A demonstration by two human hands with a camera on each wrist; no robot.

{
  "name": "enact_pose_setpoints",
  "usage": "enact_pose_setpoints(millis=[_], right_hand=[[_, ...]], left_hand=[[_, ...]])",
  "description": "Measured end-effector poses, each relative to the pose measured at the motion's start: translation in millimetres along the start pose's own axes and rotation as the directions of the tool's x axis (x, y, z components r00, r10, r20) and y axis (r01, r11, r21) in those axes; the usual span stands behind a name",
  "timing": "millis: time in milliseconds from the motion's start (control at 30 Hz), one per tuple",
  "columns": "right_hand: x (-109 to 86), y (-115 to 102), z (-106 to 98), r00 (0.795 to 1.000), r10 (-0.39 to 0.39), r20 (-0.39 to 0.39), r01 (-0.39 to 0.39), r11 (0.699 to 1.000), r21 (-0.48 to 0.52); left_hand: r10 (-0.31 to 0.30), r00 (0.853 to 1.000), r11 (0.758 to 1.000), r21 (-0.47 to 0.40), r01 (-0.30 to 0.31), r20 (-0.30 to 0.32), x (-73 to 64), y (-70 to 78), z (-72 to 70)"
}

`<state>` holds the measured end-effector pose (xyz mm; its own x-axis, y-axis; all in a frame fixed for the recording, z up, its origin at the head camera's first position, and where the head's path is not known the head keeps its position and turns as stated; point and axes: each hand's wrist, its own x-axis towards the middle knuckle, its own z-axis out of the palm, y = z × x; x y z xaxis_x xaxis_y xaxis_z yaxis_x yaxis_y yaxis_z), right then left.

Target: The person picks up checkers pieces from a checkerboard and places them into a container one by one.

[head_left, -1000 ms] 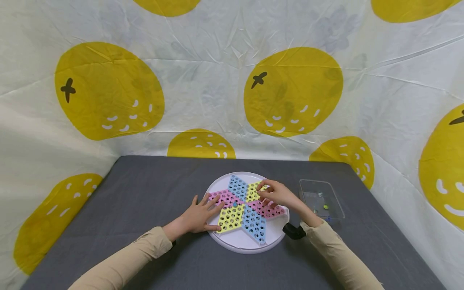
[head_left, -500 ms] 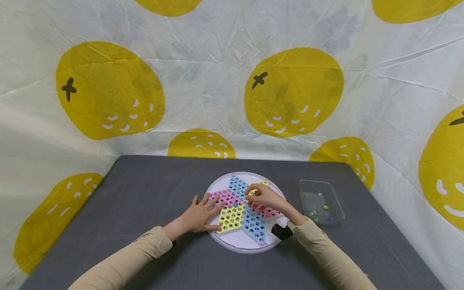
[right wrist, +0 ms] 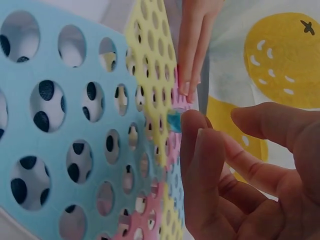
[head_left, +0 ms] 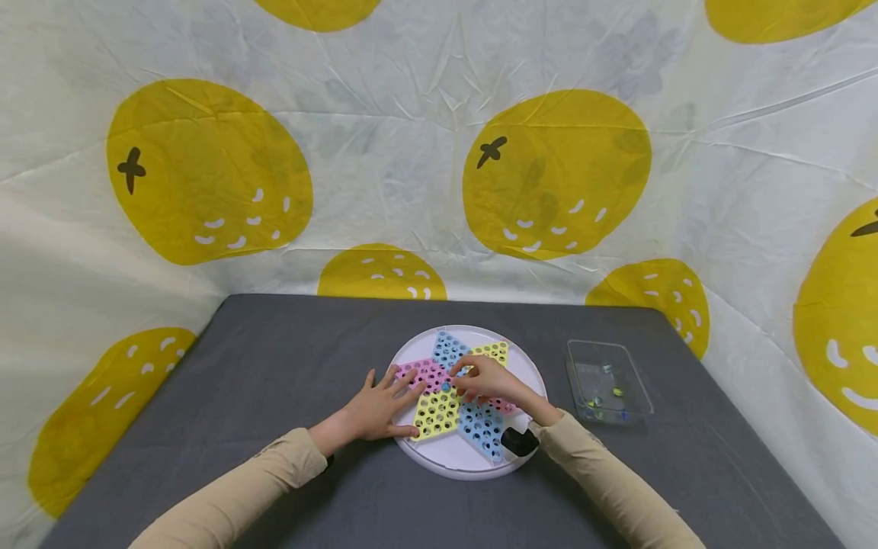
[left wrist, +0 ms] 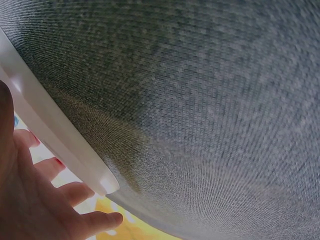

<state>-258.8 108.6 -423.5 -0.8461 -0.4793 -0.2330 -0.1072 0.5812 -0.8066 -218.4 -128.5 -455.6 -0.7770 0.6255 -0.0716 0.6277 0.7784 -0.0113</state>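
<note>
A star-shaped Chinese checkers board [head_left: 435, 414] with pink, yellow and blue sections lies on a round white base [head_left: 453, 460]. Near its middle sits a blue marble [head_left: 446, 386], also seen in the right wrist view as a teal marble [right wrist: 175, 120]. My right hand [head_left: 483, 379] hovers over the board with bent fingers, fingertips close beside that marble. A gap shows between thumb and finger, with nothing visible in it. My left hand [head_left: 377, 408] rests spread on the board's left side, fingertips over the pink section; the left wrist view catches its fingers past the white rim [left wrist: 65, 135].
A clear plastic tray [head_left: 645, 389] stands to the right of the board, with several marbles [head_left: 618, 392] inside. Grey cloth [head_left: 295, 358] covers the table. A curtain printed with yellow fruit [head_left: 555, 175] hangs behind and at the sides.
My right hand has moved left across the board, from the far yellow section to beside the blue marble. Marbles in the tray's near corner have come into view. The left hand has stayed put.
</note>
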Motion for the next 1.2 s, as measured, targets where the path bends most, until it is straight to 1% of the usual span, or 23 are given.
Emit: enact_pose_setpoints(millis=[167,367,500,700,1200], right_hand=[[4.1,0,5,1.000,0.030,-0.009,-0.030,0.999,-0.025],[9.3,5,12,1.000,0.009,-0.007,-0.010,0.999,-0.046],[10.4,5,14,1.000,0.014,-0.022,-0.015,0.999,-0.046],[11.7,4,16,0.999,0.029,-0.040,-0.031,0.997,-0.064],[15.4,7,16,0.999,0.025,-0.030,-0.027,0.997,-0.067]], left_hand=[[0.000,1.000,1.000,0.001,0.000,0.000,-0.3,0.2,-0.8],[-0.001,1.000,1.000,0.006,0.001,0.002,-0.3,0.6,-1.0],[-0.002,1.000,1.000,0.011,0.002,0.001,-0.3,0.6,-1.0],[0.007,1.000,1.000,0.006,-0.007,-0.008,-0.8,0.6,-1.5],[0.011,1.000,1.000,0.004,-0.011,-0.018,-1.9,0.5,-0.6]])
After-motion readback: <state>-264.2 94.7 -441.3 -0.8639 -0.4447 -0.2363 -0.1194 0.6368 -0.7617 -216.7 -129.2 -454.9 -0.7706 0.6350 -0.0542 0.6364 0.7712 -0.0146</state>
